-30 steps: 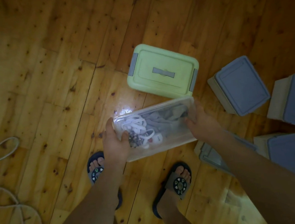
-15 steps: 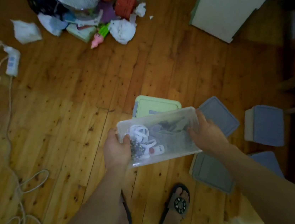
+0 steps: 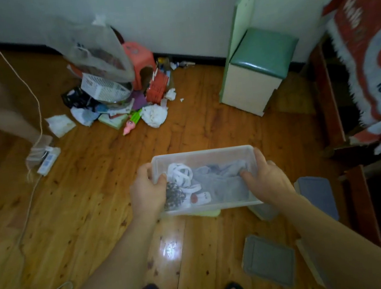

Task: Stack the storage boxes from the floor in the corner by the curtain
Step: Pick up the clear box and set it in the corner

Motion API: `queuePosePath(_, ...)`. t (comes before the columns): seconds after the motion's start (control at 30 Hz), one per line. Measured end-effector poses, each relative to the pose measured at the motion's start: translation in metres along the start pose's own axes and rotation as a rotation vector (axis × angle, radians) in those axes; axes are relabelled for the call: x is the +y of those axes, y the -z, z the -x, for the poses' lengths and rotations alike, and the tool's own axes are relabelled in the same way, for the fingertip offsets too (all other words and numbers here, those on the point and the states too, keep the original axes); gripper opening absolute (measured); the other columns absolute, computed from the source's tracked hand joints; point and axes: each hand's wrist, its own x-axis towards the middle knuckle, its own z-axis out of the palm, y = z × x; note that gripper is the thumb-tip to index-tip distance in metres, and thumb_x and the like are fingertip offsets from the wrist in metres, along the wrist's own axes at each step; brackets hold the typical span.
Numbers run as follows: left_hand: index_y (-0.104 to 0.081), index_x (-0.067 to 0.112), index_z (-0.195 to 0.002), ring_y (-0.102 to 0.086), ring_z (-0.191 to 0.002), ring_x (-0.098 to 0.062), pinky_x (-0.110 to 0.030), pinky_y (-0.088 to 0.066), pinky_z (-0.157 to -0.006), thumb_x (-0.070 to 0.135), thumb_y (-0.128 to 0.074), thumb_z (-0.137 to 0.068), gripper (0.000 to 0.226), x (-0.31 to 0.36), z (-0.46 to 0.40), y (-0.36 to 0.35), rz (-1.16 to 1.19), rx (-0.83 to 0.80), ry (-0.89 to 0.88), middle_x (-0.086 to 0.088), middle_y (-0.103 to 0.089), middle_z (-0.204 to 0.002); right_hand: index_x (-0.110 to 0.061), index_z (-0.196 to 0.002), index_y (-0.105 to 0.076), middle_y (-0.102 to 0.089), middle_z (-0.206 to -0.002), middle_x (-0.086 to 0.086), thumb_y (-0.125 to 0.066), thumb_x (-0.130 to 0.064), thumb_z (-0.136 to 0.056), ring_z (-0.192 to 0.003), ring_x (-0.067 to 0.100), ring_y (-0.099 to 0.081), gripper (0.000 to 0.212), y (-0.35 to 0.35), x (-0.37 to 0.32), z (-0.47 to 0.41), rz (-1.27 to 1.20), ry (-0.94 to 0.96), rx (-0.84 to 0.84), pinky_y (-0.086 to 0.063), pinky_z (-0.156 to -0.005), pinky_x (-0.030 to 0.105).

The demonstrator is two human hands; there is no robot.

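Note:
A clear plastic storage box (image 3: pixel 220 158) with socks and cloth inside is held level above the wooden floor. My left hand (image 3: pixel 148 191) grips its left end, thumb over the rim. My right hand (image 3: pixel 267 179) grips its right end, thumb inside the box. Just under the box a sliver of the green box (image 3: pixel 208 213) shows. Grey-lidded boxes lie on the floor to the right: one (image 3: pixel 317 194) beside my right forearm, one (image 3: pixel 268 259) lower down.
A heap of rubbish and a white basket (image 3: pixel 105 87) lies by the far wall. A green-topped stool (image 3: pixel 255 71) stands at the back right. A red patterned cloth (image 3: pixel 368 33) hangs at right. A power strip (image 3: pixel 47 159) and cable lie left, near another person's leg (image 3: pixel 0 105).
The view has tilted up from the floor to the far wall. The clear box has stayed in both hands and now covers most of the green box.

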Motion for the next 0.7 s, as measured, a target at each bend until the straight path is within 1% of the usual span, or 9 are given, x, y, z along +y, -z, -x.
queuePosePath(0.07,-0.055,0.031,-0.116,-0.057,-0.091,-0.011,-0.028,-0.044,-0.076,0.03,-0.068,-0.087,0.032,0.03,0.001,0.013,-0.014,0.007,-0.038,0.016,-0.059,-0.098,-0.039,-0.146,-0.009,-0.05,-0.111,0.002,-0.042,-0.06,-0.095,-0.083,0.017,-0.049,0.065,0.03,-0.007,0.006,-0.005,-0.005,0.042,-0.042,-0.061,0.029)
queuePosePath(0.17,-0.055,0.035,-0.115,-0.057,-0.091,-0.009,-0.027,-0.042,-0.074,0.032,-0.069,-0.086,0.033,0.076,0.005,0.034,-0.021,0.018,-0.104,0.02,-0.057,-0.096,-0.04,-0.145,-0.009,-0.052,-0.109,0.0,-0.042,-0.061,-0.094,-0.081,0.015,-0.052,0.064,0.076,-0.019,0.011,0.0,0.006,0.114,-0.041,-0.056,0.026)
queuePosePath(0.23,-0.056,0.032,-0.119,-0.06,-0.096,-0.011,-0.027,-0.045,-0.078,0.032,-0.07,-0.086,0.036,0.106,0.006,0.046,-0.021,0.018,-0.162,0.016,-0.062,-0.102,-0.041,-0.144,-0.009,-0.055,-0.109,0.001,-0.042,-0.061,-0.094,-0.079,0.015,-0.054,0.063,0.108,-0.027,0.015,0.004,0.006,0.158,-0.042,-0.055,0.025)
queuePosePath(0.33,-0.056,0.027,-0.128,-0.062,-0.107,-0.015,-0.03,-0.048,-0.089,0.033,-0.07,-0.086,0.045,0.144,0.008,0.065,-0.015,0.011,-0.206,0.006,-0.066,-0.12,-0.04,-0.145,-0.008,-0.057,-0.109,0.003,-0.04,-0.061,-0.094,-0.077,0.015,-0.053,0.063,0.151,-0.037,0.021,0.025,0.002,0.199,-0.044,-0.059,0.028)
queuePosePath(0.4,-0.054,0.026,-0.132,-0.061,-0.11,-0.016,-0.036,-0.05,-0.093,0.035,-0.069,-0.087,0.048,0.171,0.01,0.078,-0.016,0.013,-0.221,0.003,-0.065,-0.123,-0.036,-0.148,-0.01,-0.058,-0.109,0.004,-0.04,-0.06,-0.095,-0.074,0.013,-0.05,0.065,0.182,-0.046,0.026,0.038,0.005,0.212,-0.041,-0.057,0.026)
queuePosePath(0.47,-0.056,0.028,-0.13,-0.06,-0.104,-0.013,-0.034,-0.05,-0.088,0.034,-0.068,-0.088,0.044,0.204,0.013,0.093,-0.006,0.029,-0.267,0.004,-0.066,-0.12,-0.032,-0.151,-0.013,-0.055,-0.103,0.002,-0.04,-0.057,-0.097,-0.067,0.008,-0.047,0.065,0.221,-0.057,0.032,0.052,0.01,0.226,-0.034,-0.05,0.021)
queuePosePath(0.53,-0.054,0.029,-0.131,-0.06,-0.106,-0.013,-0.035,-0.051,-0.089,0.034,-0.066,-0.089,0.044,0.239,0.017,0.109,-0.008,0.036,-0.305,0.004,-0.065,-0.122,-0.028,-0.153,-0.016,-0.054,-0.103,0.002,-0.039,-0.055,-0.099,-0.067,0.009,-0.046,0.065,0.26,-0.07,0.041,0.074,0.013,0.243,-0.029,-0.047,0.019)
queuePosePath(0.6,-0.051,0.028,-0.137,-0.059,-0.115,-0.019,-0.042,-0.051,-0.095,0.036,-0.064,-0.091,0.048,0.271,0.02,0.126,-0.012,0.027,-0.313,0.002,-0.062,-0.128,-0.026,-0.153,-0.02,-0.058,-0.109,0.005,-0.039,-0.052,-0.099,-0.073,0.014,-0.05,0.063,0.297,-0.083,0.05,0.074,0.02,0.257,-0.033,-0.05,0.023)
queuePosePath(0.7,-0.05,0.028,-0.137,-0.059,-0.114,-0.019,-0.043,-0.052,-0.094,0.038,-0.064,-0.091,0.05,0.312,0.026,0.152,0.024,0.011,-0.353,0.002,-0.062,-0.127,-0.023,-0.151,-0.025,-0.056,-0.098,0.002,-0.041,-0.05,-0.099,-0.069,0.01,-0.051,0.06,0.342,-0.097,0.066,0.054,0.045,0.299,-0.035,-0.051,0.024)
